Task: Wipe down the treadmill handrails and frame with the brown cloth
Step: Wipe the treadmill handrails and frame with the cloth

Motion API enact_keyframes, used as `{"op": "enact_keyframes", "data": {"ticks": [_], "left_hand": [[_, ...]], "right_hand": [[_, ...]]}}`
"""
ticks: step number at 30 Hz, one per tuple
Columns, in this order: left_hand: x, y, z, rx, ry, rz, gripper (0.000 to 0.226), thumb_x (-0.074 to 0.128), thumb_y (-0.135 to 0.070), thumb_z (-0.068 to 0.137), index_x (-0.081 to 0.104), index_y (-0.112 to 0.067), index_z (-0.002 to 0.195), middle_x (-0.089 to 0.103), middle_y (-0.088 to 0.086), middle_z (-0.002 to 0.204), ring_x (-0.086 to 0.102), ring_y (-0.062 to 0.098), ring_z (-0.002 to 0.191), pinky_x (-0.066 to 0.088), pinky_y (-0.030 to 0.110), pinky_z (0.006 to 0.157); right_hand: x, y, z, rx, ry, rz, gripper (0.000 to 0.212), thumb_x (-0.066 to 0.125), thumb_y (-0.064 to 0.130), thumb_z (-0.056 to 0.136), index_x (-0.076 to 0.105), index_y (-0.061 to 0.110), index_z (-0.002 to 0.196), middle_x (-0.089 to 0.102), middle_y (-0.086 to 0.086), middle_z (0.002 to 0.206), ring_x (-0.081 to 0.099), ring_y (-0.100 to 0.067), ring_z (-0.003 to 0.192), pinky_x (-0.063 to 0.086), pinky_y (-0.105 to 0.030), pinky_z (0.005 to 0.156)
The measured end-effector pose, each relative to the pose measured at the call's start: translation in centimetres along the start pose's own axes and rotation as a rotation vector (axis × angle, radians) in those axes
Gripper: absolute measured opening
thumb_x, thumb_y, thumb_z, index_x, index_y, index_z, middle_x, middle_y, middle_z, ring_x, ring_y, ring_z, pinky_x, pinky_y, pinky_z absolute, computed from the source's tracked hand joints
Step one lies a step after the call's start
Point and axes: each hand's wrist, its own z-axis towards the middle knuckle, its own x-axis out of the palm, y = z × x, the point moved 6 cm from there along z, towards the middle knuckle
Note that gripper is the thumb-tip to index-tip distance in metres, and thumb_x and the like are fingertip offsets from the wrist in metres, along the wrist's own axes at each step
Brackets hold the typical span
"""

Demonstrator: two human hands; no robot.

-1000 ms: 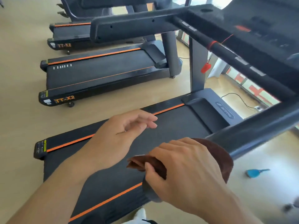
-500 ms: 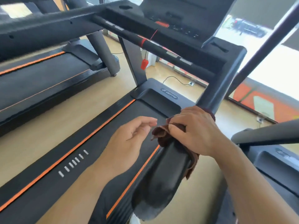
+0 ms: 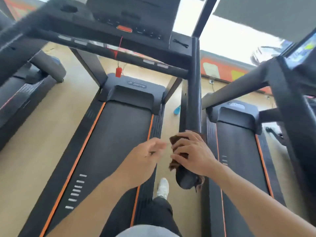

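Observation:
The brown cloth point(image 3: 176, 140) is wrapped round the near end of the treadmill's right handrail point(image 3: 194, 100), a thick black bar running away from me to the console point(image 3: 130, 19). My right hand point(image 3: 191, 153) is shut on the cloth and presses it against the rail. Part of the cloth hangs below the rail's end cap point(image 3: 185, 181). My left hand point(image 3: 145, 156) hovers just left of the cloth, fingers loosely apart, holding nothing. The front crossbar point(image 3: 119, 55) and the left handrail point(image 3: 18, 43) are bare.
A red safety key point(image 3: 118, 72) dangles from the console on a cord. Black belt with orange stripes point(image 3: 109, 142) lies below. Another treadmill point(image 3: 239, 151) stands close on the right, one more at the left point(image 3: 20, 93). A blue object point(image 3: 177, 109) lies on the wooden floor. My white shoe point(image 3: 163, 187) shows between the machines.
My view has swung right to face the console head-on. My right hand with the cloth has stayed on the right handrail near its end; the left hand stays beside it.

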Motion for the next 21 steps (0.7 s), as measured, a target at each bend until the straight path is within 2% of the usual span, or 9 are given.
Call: {"op": "enact_keyframes", "data": {"ticks": [1, 2, 3, 4, 6, 9, 13, 17, 21], "left_hand": [[0.5, -0.1, 0.3, -0.015, 0.052, 0.045, 0.029, 0.049, -0.021, 0.105, 0.062, -0.034, 0.127, 0.063, -0.026, 0.126, 0.053, -0.015, 0.117, 0.04, 0.006, 0.097], [0.9, 0.0, 0.6, -0.031, 0.093, 0.083, 0.031, 0.05, -0.02, 0.104, 0.06, -0.032, 0.131, 0.061, -0.023, 0.13, 0.053, -0.011, 0.119, 0.04, 0.011, 0.103], [1.4, 0.1, 0.7, -0.05, 0.125, 0.114, 0.033, 0.05, -0.019, 0.104, 0.058, -0.031, 0.134, 0.06, -0.02, 0.134, 0.053, -0.006, 0.122, 0.039, 0.018, 0.108], [1.9, 0.2, 0.9, -0.068, 0.151, 0.139, 0.035, 0.051, -0.018, 0.103, 0.056, -0.029, 0.136, 0.059, -0.018, 0.136, 0.052, -0.002, 0.124, 0.038, 0.021, 0.109], [2.8, 0.3, 0.9, -0.097, 0.188, 0.153, 0.038, 0.052, -0.017, 0.102, 0.054, -0.028, 0.139, 0.057, -0.015, 0.139, 0.05, 0.001, 0.127, 0.034, 0.019, 0.105], [3.9, 0.7, 1.2, -0.127, 0.23, 0.129, 0.039, 0.052, -0.019, 0.103, 0.052, -0.029, 0.14, 0.055, -0.014, 0.141, 0.048, 0.004, 0.131, 0.034, 0.016, 0.102], [3.9, 0.9, 3.3, -0.144, 0.206, 0.083, 0.036, 0.053, -0.019, 0.102, 0.053, -0.03, 0.137, 0.055, -0.013, 0.14, 0.048, 0.006, 0.132, 0.037, 0.01, 0.092], [3.3, -0.2, 7.0, -0.152, 0.136, 0.044, 0.04, 0.052, -0.024, 0.103, 0.046, -0.03, 0.142, 0.049, -0.014, 0.145, 0.043, 0.004, 0.133, 0.035, 0.023, 0.107], [2.8, -1.3, 11.6, -0.169, 0.063, 0.003, 0.044, 0.055, -0.021, 0.102, 0.047, -0.027, 0.144, 0.05, -0.014, 0.146, 0.044, 0.006, 0.136, 0.035, 0.034, 0.117]], "right_hand": [[-0.5, 0.0, -0.7, 0.153, -0.08, 0.031, 0.043, 0.07, 0.049, 0.09, 0.065, 0.035, 0.13, 0.054, 0.014, 0.144, 0.027, -0.014, 0.15, 0.005, -0.043, 0.13], [-0.4, -0.4, -1.6, 0.351, -0.141, 0.103, 0.075, 0.078, 0.046, 0.084, 0.045, 0.034, 0.15, 0.035, 0.009, 0.16, 0.01, -0.017, 0.156, -0.008, -0.038, 0.128], [-0.1, -0.4, -2.7, 0.589, -0.168, 0.209, 0.101, 0.083, 0.045, 0.079, 0.024, 0.032, 0.16, 0.019, 0.006, 0.167, 0.002, -0.018, 0.157, -0.008, -0.036, 0.126], [0.6, -0.3, -3.8, 0.78, -0.199, 0.323, 0.116, 0.085, 0.043, 0.076, 0.009, 0.031, 0.163, 0.011, 0.005, 0.17, 0.005, -0.021, 0.157, 0.002, -0.04, 0.126], [2.1, 0.9, -5.4, 0.989, -0.235, 0.453, 0.121, 0.084, 0.039, 0.078, -0.003, 0.032, 0.163, 0.012, 0.0, 0.17, 0.022, -0.027, 0.153, 0.031, -0.047, 0.12], [2.9, 2.3, -6.5, 1.046, -0.235, 0.359, 0.119, 0.082, 0.039, 0.08, -0.007, 0.04, 0.159, 0.012, 0.003, 0.167, 0.034, -0.029, 0.147, 0.051, -0.052, 0.106], [2.9, 1.6, -6.0, 1.106, -0.221, 0.314, 0.12, 0.061, 0.085, 0.07, -0.009, 0.043, 0.157, 0.019, 0.006, 0.165, 0.043, -0.028, 0.14, 0.059, -0.053, 0.092], [1.5, -1.4, -2.6, 1.124, -0.165, 0.27, 0.114, 0.071, 0.062, 0.081, -0.007, 0.036, 0.159, 0.036, 0.0, 0.159, 0.053, -0.028, 0.132, 0.056, -0.052, 0.095], [0.2, -4.3, 2.1, 1.082, -0.137, 0.234, 0.112, 0.072, 0.05, 0.083, -0.006, 0.031, 0.161, 0.035, -0.004, 0.158, 0.053, -0.031, 0.131, 0.051, -0.051, 0.095]]}}
